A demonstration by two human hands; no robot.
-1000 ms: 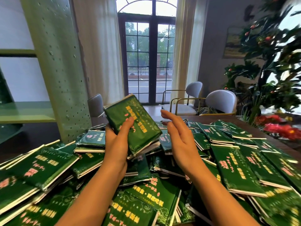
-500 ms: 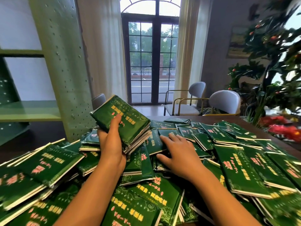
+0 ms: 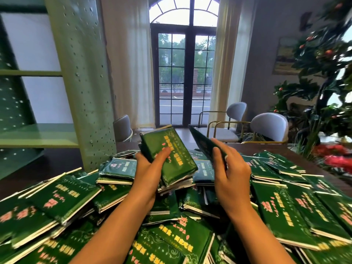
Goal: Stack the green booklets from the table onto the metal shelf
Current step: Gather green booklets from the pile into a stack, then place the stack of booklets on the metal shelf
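Several green booklets with gold and pink lettering lie heaped over the table (image 3: 238, 147). My left hand (image 3: 150, 168) grips a small stack of booklets (image 3: 171, 157) lifted above the heap, thumb across the top cover. My right hand (image 3: 230, 168) holds one more booklet (image 3: 202, 143) by its edge, tilted up just right of the stack. The green metal shelf (image 3: 38, 134) stands at the left, its perforated upright (image 3: 83, 73) rising beside the table.
Grey chairs (image 3: 270, 126) stand beyond the table's far side, and another chair (image 3: 122, 128) is by the shelf upright. A leafy plant with red fruit (image 3: 323, 73) and red flowers (image 3: 337, 157) fill the right. A tall glass door (image 3: 184, 77) is straight ahead.
My right hand was flat on the heap and has now lifted a single booklet up beside the stack. My left hand has kept its stack and shifted right, toward the middle.
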